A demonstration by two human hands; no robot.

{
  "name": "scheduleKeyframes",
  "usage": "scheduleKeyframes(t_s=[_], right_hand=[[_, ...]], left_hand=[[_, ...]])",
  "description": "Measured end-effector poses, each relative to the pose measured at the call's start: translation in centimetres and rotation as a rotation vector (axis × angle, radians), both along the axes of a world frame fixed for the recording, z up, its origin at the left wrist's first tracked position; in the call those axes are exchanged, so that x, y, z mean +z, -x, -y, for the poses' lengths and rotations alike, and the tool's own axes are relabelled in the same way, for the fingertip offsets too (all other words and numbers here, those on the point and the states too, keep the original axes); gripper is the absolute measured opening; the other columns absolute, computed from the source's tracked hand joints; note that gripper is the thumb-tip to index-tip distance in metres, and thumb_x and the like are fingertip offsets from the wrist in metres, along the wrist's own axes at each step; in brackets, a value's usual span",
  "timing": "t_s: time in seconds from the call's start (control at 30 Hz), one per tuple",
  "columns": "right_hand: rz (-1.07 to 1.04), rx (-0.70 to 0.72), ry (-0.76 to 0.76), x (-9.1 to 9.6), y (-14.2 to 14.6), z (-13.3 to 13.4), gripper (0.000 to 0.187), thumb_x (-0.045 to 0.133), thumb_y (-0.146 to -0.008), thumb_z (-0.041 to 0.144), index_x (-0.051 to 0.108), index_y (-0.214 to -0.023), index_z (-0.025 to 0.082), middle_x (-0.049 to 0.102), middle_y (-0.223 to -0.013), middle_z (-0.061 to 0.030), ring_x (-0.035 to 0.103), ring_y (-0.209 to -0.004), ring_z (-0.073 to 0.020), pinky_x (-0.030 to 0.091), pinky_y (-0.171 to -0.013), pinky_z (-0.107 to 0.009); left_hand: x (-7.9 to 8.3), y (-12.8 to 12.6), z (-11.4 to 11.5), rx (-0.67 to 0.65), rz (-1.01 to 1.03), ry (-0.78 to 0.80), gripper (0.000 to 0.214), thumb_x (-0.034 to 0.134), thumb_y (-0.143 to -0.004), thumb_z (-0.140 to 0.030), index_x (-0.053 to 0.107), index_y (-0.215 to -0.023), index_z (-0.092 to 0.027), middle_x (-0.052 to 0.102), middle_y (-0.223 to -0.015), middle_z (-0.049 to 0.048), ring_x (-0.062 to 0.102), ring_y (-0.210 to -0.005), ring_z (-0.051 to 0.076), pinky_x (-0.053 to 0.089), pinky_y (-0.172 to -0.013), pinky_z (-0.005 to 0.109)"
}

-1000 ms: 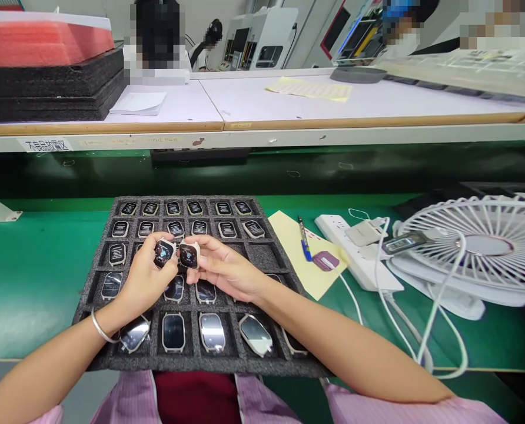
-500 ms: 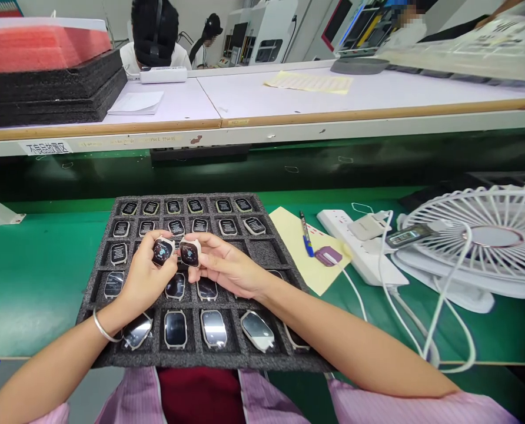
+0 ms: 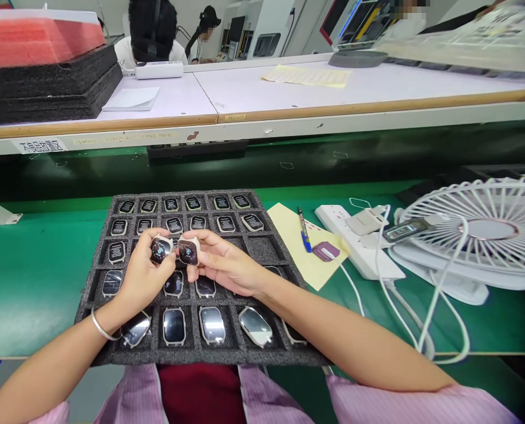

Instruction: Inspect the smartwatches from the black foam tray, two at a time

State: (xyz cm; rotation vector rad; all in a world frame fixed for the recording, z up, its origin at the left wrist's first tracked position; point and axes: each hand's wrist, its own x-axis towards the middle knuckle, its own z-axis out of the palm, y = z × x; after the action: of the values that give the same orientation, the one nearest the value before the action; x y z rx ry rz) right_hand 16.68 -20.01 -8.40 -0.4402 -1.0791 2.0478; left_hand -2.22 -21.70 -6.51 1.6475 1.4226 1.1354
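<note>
A black foam tray (image 3: 266,244) lies on the green bench before me, its pockets filled with several small smartwatch bodies. My left hand (image 3: 141,277) is closed on one watch body (image 3: 160,249), its lit screen facing up. My right hand (image 3: 227,268) pinches a second watch body (image 3: 187,251) right beside the first. Both are held side by side just above the tray's middle rows. The back rows hold watches with text on their screens (image 3: 193,203). The front row holds watches with dark, reflective screens (image 3: 212,324).
To the right lie a yellow paper (image 3: 289,232) with a pen (image 3: 303,229), a white power strip (image 3: 353,244) with cables, and a white fan (image 3: 483,235). Black and red foam sheets (image 3: 46,70) are stacked at the back left. Other people sit beyond the far white table (image 3: 289,97).
Both hands keep the two watches side by side; they sit slightly further left in view as the camera shifted. Nothing was put down or picked up.
</note>
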Motion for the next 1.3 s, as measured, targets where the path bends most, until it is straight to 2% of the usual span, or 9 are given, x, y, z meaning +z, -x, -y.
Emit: scheduleKeyframes(t_s=[0.17,0.33,0.5,1.0,1.3], right_hand=[[0.007,-0.002,-0.016,0.04,0.02,0.06,0.037,0.078,-0.085,0.034,0.059,-0.116,0.026,0.062,-0.095,0.0029,0.067,-0.07,-0.0093,0.054,-0.074,-0.029],[-0.001,-0.001,-0.008,0.2,0.05,0.1,0.039,0.078,-0.084,0.034,0.059,-0.116,0.026,0.063,-0.093,0.0033,0.068,-0.071,-0.0101,0.052,-0.073,-0.027],[0.0,0.004,-0.013,0.09,0.02,0.09,0.038,0.078,-0.084,0.034,0.058,-0.116,0.026,0.062,-0.092,0.0038,0.067,-0.069,-0.0099,0.052,-0.071,-0.027],[0.015,-0.011,-0.025,0.1,0.02,0.21,0.035,0.077,-0.085,0.034,0.059,-0.114,0.026,0.061,-0.092,0.0035,0.066,-0.07,-0.0101,0.053,-0.073,-0.029],[0.02,-0.012,-0.02,0.03,0.05,0.2,0.039,0.08,-0.082,0.035,0.059,-0.114,0.025,0.062,-0.092,0.0034,0.066,-0.068,-0.0102,0.052,-0.071,-0.028]], left_hand=[[0.08,-0.01,0.05,-0.025,0.015,0.004,0.03,0.059,-0.075,-0.021,0.054,-0.105,-0.02,0.06,-0.087,-0.0004,0.06,-0.079,0.016,0.048,-0.075,0.03],[0.04,0.03,0.09,-0.027,0.057,0.033,0.034,0.061,-0.076,-0.023,0.053,-0.109,-0.02,0.061,-0.093,0.0016,0.061,-0.083,0.017,0.048,-0.077,0.031],[0.21,0.02,0.15,-0.048,0.051,0.026,0.032,0.06,-0.076,-0.022,0.053,-0.107,-0.021,0.061,-0.086,-0.0004,0.062,-0.078,0.016,0.049,-0.073,0.029],[0.39,0.0,0.2,-0.03,0.029,0.013,0.029,0.06,-0.076,-0.021,0.054,-0.105,-0.021,0.061,-0.085,-0.0006,0.062,-0.077,0.016,0.049,-0.07,0.028],[0.38,0.03,0.11,-0.063,0.072,0.03,0.032,0.059,-0.073,-0.02,0.054,-0.105,-0.021,0.06,-0.081,-0.0016,0.062,-0.076,0.016,0.05,-0.07,0.028]])
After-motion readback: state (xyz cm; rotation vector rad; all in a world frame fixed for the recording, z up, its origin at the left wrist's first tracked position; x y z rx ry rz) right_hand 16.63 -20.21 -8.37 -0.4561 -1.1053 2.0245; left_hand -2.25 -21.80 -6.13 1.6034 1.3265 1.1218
